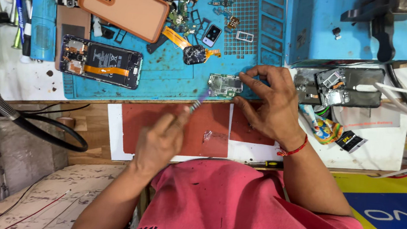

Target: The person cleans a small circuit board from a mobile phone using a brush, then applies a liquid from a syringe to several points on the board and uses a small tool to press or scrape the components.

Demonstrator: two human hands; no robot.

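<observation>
My right hand (270, 103) pinches a small green phone circuit board (224, 85) at its right edge, holding it down at the near edge of the blue work mat (167, 76). Blurred with motion, my left hand (161, 138) grips a thin tool (197, 103) whose tip points up at the board's lower left corner. Both hands hover over a red pad (138, 123) on the bench.
An opened phone body (100, 61) and an orange phone case (124, 3) lie on the mat's left, with loose parts and flex cables around. Another opened phone (340, 87) sits to the right. A black hose (23, 122) curves at left. A screwdriver (266, 163) lies near my chest.
</observation>
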